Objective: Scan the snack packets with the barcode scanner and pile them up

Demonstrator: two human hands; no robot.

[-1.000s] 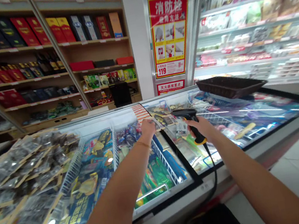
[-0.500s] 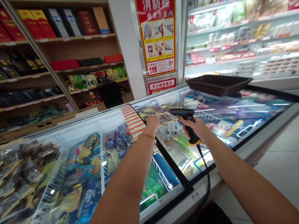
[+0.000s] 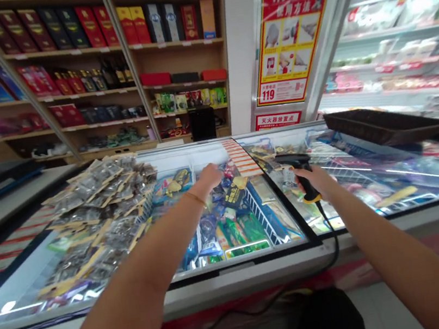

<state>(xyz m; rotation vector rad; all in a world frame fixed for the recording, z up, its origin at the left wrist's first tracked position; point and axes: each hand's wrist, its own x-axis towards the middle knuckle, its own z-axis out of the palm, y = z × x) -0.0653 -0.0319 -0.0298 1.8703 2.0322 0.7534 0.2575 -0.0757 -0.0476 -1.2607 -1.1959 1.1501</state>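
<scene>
My right hand (image 3: 318, 183) is wrapped round the grip of a black and yellow barcode scanner (image 3: 299, 161), above the right part of a glass-topped chest freezer (image 3: 235, 269). The scanner's cable hangs down over the freezer's front edge. My left hand (image 3: 210, 177) hovers over the freezer's middle section, fingers curled together; what they hold, if anything, is hidden. Below it lie bagged frozen goods (image 3: 236, 195) in wire baskets. To its left, a large heap of small clear packets with tan card backing (image 3: 105, 203) rests on the freezer top.
A dark brown plastic tray (image 3: 387, 125) sits on the freezer's right side. Behind stand wooden shelves (image 3: 179, 44) of boxes and bottles, a red fire-hydrant poster (image 3: 293, 35) and a lit chiller (image 3: 401, 30). A black cable (image 3: 241, 311) runs low along the freezer front.
My left hand has moved left, away from the scanner; the small packet it held in front of the scanner no longer shows. The view has turned left. My right hand still grips the scanner.
</scene>
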